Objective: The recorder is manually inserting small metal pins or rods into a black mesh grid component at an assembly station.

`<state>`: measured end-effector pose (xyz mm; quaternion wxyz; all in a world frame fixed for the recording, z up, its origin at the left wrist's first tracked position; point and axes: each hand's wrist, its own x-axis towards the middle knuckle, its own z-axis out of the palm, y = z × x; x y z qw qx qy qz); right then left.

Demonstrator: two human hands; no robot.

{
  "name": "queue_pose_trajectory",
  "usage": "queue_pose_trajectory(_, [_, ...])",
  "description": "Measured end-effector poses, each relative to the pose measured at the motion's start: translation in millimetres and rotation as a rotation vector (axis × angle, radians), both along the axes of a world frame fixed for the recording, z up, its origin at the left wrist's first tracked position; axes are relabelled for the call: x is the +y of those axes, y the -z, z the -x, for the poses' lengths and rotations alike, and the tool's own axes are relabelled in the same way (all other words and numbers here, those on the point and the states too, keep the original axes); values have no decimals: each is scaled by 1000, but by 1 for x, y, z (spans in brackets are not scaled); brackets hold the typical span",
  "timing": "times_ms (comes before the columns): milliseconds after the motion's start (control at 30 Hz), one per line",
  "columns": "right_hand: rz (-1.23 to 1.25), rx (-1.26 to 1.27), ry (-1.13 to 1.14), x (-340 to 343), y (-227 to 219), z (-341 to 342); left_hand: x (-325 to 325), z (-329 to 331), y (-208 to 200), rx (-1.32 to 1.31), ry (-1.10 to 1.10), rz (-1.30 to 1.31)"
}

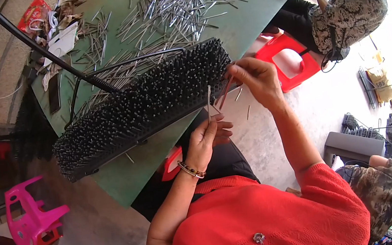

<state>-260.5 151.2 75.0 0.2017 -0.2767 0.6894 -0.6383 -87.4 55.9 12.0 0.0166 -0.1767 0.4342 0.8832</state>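
Observation:
A long black block bristling with short, shiny-tipped pegs (137, 108) lies tilted across the near edge of the green table (235, 16). At its right end, the thumb and fingers of my right hand (260, 81) pinch together on a thin reddish-brown strip (224, 94), which slants down toward my left hand. My left hand (202, 141), wearing a bracelet, grips a thin pale metal strip (209, 101) that points up in front of the block. My fingers partly hide where the two strips meet.
Many loose metal strips (177, 2) cover the table. A black bent rod (58, 59) rises past the block. A phone (54, 93) lies at the left edge. Co-workers (350, 11) sit at right, near a red stool (294, 63). A pink stool (29, 215) stands lower left.

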Motion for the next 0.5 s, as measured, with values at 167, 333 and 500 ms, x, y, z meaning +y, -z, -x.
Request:
queue_pose_trajectory(167, [17, 193, 59, -11, 10, 8, 2, -8, 5, -66, 18, 16])
queue_pose_trajectory(333, [-72, 426, -22, -17, 14, 10, 4, -12, -2, -6, 123, 41])
queue_pose_trajectory(500, [-75, 620, -155, -18, 23, 16, 5, -11, 2, 12, 160, 37])
